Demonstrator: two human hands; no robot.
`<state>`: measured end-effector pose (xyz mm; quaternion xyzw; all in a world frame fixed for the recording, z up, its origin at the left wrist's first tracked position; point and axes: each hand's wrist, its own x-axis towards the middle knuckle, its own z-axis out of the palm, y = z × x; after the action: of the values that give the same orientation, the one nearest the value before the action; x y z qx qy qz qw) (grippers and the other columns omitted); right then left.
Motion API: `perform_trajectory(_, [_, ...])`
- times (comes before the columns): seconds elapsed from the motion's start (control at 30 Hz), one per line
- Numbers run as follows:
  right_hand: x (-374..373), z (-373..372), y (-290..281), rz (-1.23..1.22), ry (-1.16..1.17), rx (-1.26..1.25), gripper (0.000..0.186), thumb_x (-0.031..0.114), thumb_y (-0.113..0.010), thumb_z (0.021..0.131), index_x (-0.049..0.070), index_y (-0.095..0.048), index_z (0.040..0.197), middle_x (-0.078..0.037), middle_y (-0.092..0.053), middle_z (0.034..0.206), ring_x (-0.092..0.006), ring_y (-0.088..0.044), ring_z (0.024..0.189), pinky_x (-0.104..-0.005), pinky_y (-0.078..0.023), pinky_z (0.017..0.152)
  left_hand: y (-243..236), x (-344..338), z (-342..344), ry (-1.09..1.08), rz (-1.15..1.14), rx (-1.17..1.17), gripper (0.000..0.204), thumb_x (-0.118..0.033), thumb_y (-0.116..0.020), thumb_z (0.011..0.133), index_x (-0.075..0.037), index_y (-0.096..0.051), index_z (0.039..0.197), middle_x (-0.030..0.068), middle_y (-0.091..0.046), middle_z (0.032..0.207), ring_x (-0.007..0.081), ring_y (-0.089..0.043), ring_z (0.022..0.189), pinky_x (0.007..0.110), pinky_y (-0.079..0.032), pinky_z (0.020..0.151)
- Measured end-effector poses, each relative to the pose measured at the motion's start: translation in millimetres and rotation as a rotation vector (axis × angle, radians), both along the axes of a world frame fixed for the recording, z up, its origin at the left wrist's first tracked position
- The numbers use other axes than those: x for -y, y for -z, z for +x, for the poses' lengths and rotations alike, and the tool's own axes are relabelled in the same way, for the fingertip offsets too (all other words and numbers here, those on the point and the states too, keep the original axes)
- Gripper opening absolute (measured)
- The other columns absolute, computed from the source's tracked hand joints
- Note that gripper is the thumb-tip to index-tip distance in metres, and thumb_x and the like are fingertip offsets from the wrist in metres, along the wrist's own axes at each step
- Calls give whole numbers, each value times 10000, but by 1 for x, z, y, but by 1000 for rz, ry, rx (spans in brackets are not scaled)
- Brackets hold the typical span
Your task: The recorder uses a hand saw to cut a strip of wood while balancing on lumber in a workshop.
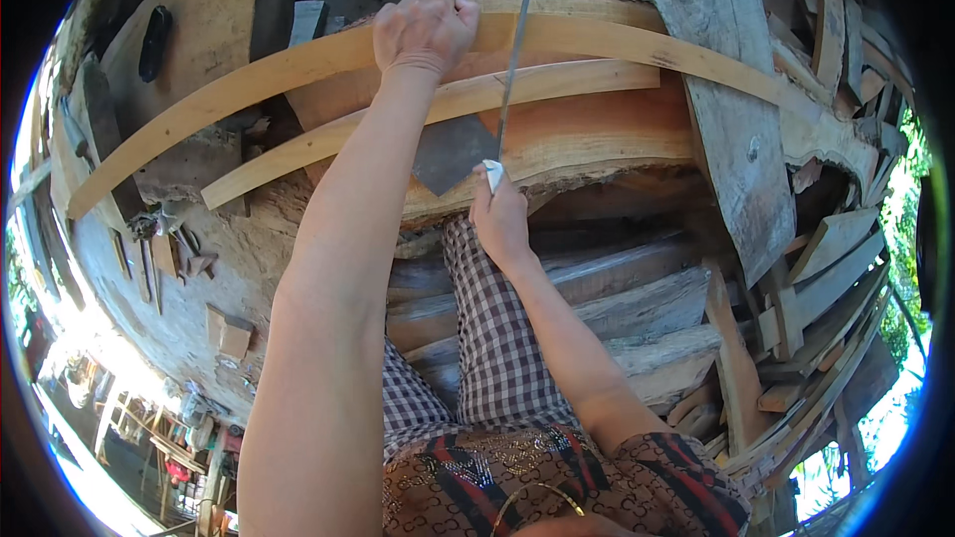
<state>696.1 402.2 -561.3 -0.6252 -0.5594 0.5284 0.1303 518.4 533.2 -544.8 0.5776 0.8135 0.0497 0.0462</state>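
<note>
A long light-brown wooden strip (607,40) runs across the work area, looking bowed in this view. Over its far edge my left hand (426,32) is closed, gripping it left of the saw. In my closed right hand (500,214) is the near end of a narrow hand saw (512,70), wrapped in something white. Its thin blade points away from me and lies across the strip. Beneath the blade, nearer me, passes a second, shorter strip (577,80). A dark flat square piece (453,151) lies on the thick slab (597,144) between my forearms.
A wide grey weathered board (731,119) stands across the right side. Stacked offcuts (836,278) fill the far right, and rough planks (647,318) lie by my legs. On the left, a dark oblong object (154,43) rests on a board, with scraps (229,333) on the ground.
</note>
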Motion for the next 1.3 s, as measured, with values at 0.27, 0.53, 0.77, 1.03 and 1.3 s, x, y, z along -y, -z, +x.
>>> perform_trajectory(0.27, [-44,-11,-11,29,150,-140,295,242,-429,984,-14,-547,896,-53,-515,487,-157,-534,430,-315,-426,439,-2,-1,4,-4,-55,16,376,-355,-383,880,-159,-692,797,42,-692,865,232,-658,819,370,-497,727])
perform_trajectory(0.53, [-38,7,-24,-178,148,-28,331,255,-426,982,-39,-577,989,-247,-627,839,-365,-644,763,-437,-492,667,1,0,3,-3,-80,-23,384,-349,-364,887,-161,-696,845,45,-691,897,232,-653,865,375,-495,746])
perform_trajectory(0.77, [-2,-1,-10,121,34,-49,236,217,-406,990,32,-551,970,-39,-512,498,-139,-515,405,-298,-402,408,2,1,1,-9,-10,-36,400,-364,-376,868,-168,-712,779,43,-700,828,221,-669,780,364,-499,723])
perform_trajectory(1.03, [-53,9,-1,-64,202,-111,249,225,-409,991,12,-533,963,-45,-517,506,-132,-507,405,-296,-402,410,-2,0,4,2,-56,1,375,-352,-369,882,-156,-684,832,59,-691,892,256,-655,847,393,-506,746])
perform_trajectory(1.3, [-16,14,3,132,46,-5,242,221,-438,977,9,-554,970,-86,-558,549,-164,-559,444,-318,-445,456,2,0,1,-2,-31,-50,385,-357,-376,874,-159,-700,810,54,-694,856,236,-662,817,375,-506,730])
